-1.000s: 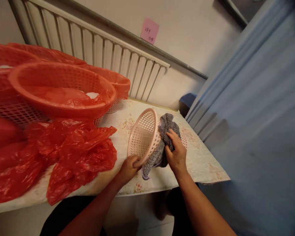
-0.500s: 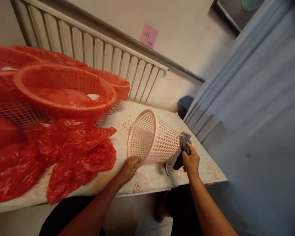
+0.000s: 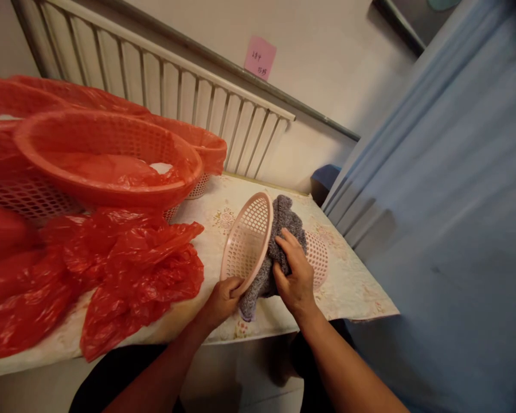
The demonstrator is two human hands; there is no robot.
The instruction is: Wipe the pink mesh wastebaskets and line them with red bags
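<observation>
A small pink perforated basket (image 3: 245,244) lies on its side on the table, mouth facing left. My left hand (image 3: 222,299) is closed on its lower rim. My right hand (image 3: 293,276) grips a grey woolly cloth (image 3: 279,226) and presses it against the basket's outer wall just behind the rim. The cloth covers much of that wall, and one end hangs down beside my left hand. The basket's bottom shows to the right of my right hand.
Crumpled red plastic bags (image 3: 124,269) lie left of the basket. A large red oval basket (image 3: 103,160) sits stacked on others behind them. The table (image 3: 352,292) ends close on the right, beside a blue curtain (image 3: 447,218). A radiator (image 3: 189,103) lines the wall.
My right hand slid the cloth from the basket's bottom end back up along its wall to just behind the rim. The left hand kept its hold on the rim.
</observation>
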